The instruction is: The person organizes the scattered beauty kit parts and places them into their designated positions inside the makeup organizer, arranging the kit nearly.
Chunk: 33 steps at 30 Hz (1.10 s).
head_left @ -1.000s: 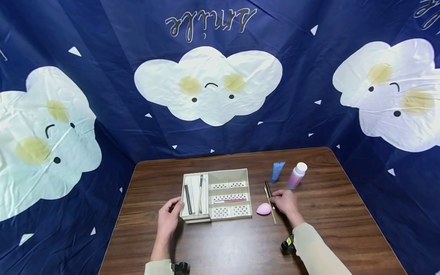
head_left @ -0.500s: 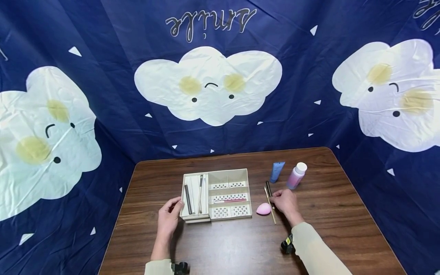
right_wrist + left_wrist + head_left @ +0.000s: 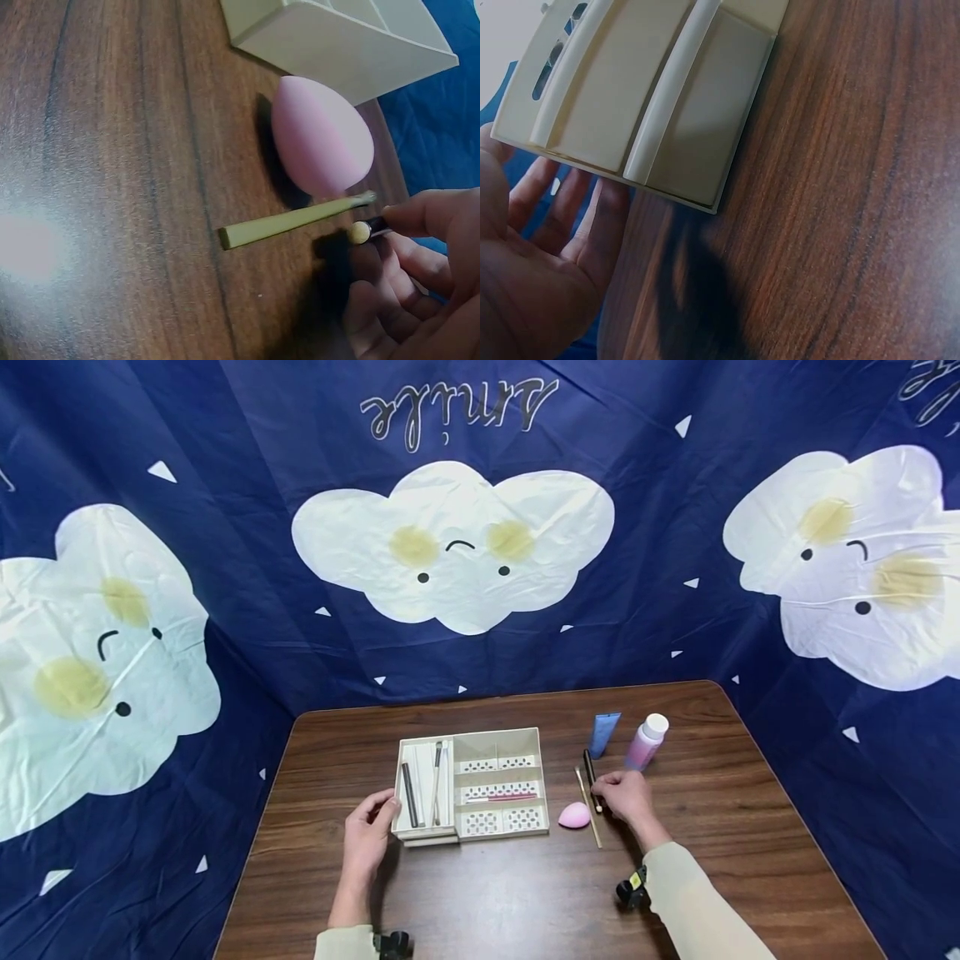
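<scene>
My right hand (image 3: 628,796) pinches a slim black-handled makeup brush (image 3: 589,767) between thumb and fingers. Its rounded cream tip (image 3: 359,232) points out of the grip in the right wrist view. A gold-handled makeup brush (image 3: 588,808) lies beside it on the table, near a pink makeup sponge (image 3: 574,815). On the left, my left hand (image 3: 367,833) grips the left side of a cream organizer box (image 3: 543,797), thumb at the rim and fingers against the outer wall. Inside the box are several slim items, among them a black pencil-like stick (image 3: 409,795), a makeup brush (image 3: 437,783) and a pink-handled brush (image 3: 512,797).
Behind the right hand stand a blue squeeze tube (image 3: 603,735) and a pink-purple bottle (image 3: 646,743) with a white cap. The wooden table (image 3: 495,902) ends at a blue cloud-print curtain (image 3: 450,668) at the back and sides.
My right hand has shifted slightly, and the black-handled brush has moved a little away from the gold-handled one, its pale tip now showing. The left hand and the box stay put.
</scene>
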Motion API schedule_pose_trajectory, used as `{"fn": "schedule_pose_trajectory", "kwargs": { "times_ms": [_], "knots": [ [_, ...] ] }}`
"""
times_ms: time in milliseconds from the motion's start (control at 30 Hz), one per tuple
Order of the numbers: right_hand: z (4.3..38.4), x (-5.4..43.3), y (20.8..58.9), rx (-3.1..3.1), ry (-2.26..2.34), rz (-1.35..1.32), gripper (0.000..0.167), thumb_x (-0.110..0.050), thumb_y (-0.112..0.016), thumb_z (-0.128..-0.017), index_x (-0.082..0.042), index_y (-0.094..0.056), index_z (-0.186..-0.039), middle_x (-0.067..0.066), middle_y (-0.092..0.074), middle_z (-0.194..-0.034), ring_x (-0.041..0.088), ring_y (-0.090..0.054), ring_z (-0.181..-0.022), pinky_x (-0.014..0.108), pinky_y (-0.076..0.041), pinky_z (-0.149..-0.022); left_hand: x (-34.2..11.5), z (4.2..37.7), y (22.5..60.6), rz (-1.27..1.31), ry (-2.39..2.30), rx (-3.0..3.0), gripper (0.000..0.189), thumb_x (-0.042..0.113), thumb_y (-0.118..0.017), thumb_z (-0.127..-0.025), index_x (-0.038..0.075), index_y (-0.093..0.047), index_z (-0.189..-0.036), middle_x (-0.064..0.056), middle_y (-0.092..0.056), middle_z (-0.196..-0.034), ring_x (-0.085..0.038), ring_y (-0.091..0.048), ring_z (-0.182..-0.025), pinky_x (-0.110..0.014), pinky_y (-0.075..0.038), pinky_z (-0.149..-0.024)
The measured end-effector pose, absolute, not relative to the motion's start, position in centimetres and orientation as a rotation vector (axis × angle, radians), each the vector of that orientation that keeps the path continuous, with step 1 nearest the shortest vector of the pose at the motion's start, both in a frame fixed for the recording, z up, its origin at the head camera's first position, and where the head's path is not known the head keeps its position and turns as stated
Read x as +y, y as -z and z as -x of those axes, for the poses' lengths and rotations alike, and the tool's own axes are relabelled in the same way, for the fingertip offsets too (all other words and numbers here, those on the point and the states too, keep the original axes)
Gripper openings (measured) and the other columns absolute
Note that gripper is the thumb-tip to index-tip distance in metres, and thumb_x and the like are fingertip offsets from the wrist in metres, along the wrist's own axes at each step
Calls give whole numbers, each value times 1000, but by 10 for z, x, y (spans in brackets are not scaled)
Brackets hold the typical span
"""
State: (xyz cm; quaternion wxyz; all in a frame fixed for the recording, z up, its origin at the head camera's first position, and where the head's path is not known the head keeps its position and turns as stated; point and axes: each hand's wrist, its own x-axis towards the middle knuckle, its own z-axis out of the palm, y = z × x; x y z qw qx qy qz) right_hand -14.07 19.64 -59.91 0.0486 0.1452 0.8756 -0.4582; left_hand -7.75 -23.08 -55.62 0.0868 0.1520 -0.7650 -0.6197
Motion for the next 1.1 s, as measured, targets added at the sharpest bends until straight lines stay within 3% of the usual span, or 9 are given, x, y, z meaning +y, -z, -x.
{"fn": "schedule_pose_trajectory", "kwargs": {
  "times_ms": [400,600,900,1100],
  "knots": [
    [141,190,580,2549,1543,-463,22,-9,-73,-83,4,-78,-100,2,-70,-72,8,-63,-56,27,-58,-55,-231,77,555,-443,1867,-2283,23,7,-67,-98,-6,-72,-116,4,-68,-87,-5,-58,-74,-21,-51,-63],
    [143,183,572,2550,1588,-427,22,-9,-74,-84,4,-77,-102,5,-73,-76,7,-65,-58,24,-58,-56,-232,77,555,-468,1882,-2283,23,8,-67,-98,-5,-72,-116,3,-68,-86,-8,-59,-74,-22,-51,-61],
    [144,167,556,2504,1714,-337,21,-4,-74,-86,7,-76,-104,13,-75,-85,13,-68,-58,33,-61,-60,-233,78,557,-465,1880,-2285,23,9,-68,-98,-4,-73,-116,-5,-70,-92,-10,-60,-76,-22,-51,-62],
    [144,155,541,2504,1736,-277,21,-4,-74,-86,7,-76,-104,14,-75,-82,14,-69,-56,36,-62,-60,-232,78,556,-461,1876,-2282,23,8,-68,-98,-5,-73,-116,0,-69,-89,-8,-59,-75,-22,-51,-62]
  ]
}}
